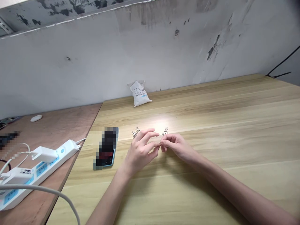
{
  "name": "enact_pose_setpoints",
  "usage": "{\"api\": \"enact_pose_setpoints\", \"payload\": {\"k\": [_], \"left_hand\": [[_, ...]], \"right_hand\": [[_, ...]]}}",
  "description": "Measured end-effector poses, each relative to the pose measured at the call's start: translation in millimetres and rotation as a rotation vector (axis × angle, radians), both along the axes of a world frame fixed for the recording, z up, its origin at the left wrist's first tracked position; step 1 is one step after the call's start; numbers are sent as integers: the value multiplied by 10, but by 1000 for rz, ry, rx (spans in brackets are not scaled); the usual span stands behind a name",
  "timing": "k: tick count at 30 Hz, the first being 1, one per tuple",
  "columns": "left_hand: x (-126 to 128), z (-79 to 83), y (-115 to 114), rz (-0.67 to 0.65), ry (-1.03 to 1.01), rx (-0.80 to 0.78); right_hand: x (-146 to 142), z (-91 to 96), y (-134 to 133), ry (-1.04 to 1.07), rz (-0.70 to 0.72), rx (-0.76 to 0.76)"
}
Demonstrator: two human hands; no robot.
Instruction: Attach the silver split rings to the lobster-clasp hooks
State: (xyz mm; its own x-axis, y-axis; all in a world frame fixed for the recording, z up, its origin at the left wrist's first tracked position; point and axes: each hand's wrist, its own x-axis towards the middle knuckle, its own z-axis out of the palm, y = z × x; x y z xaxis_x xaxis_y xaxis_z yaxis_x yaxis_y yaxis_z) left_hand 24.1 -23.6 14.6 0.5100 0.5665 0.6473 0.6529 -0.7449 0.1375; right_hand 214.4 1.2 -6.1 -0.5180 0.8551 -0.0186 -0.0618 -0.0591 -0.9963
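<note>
Two small clusters of silver metal clasps lie on the light wood-grain table [211,118]: one [135,132] just past the fingertips of my left hand [140,151], the other [165,131] just beyond my right hand [174,147]. My right thumb and fingers pinch a tiny metal piece [160,143], too small to identify. My left hand's spread fingertips meet the right hand's pinch, and they appear to hold nothing.
A phone in a blue case [109,159], partly pixelated, lies left of my hands. Beyond them, a white sealed bag [140,93] leans against the stained white wall [140,53]. On a lower brown board [53,128] at left are a white power strip [42,172], plugged-in chargers and cables.
</note>
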Motion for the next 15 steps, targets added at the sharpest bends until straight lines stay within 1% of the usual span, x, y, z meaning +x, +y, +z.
{"api": "enact_pose_setpoints", "payload": {"k": [5, 7, 8, 9, 10, 14, 15], "left_hand": [[28, -2, -16, 16, -6, 9], [32, 2, -17, 40, -8, -6], [30, 4, -15, 59, -10, -16], [27, 5, -13, 81, -14, -24], [22, 5, -11, 105, -18, -32], [8, -9, -4, 180, -13, -67], [6, -13, -4, 188, -12, -72]], "right_hand": [[-10, 2, -7, -8, 18, 12], [-15, 17, -26, -30, 23, 46], [-16, 25, -38, -61, 12, 87], [-15, 31, -50, -109, -11, 155], [-12, 35, -60, -173, -46, 260], [8, 25, -73, -502, -198, 859], [12, 21, -72, -573, -220, 982]]}}
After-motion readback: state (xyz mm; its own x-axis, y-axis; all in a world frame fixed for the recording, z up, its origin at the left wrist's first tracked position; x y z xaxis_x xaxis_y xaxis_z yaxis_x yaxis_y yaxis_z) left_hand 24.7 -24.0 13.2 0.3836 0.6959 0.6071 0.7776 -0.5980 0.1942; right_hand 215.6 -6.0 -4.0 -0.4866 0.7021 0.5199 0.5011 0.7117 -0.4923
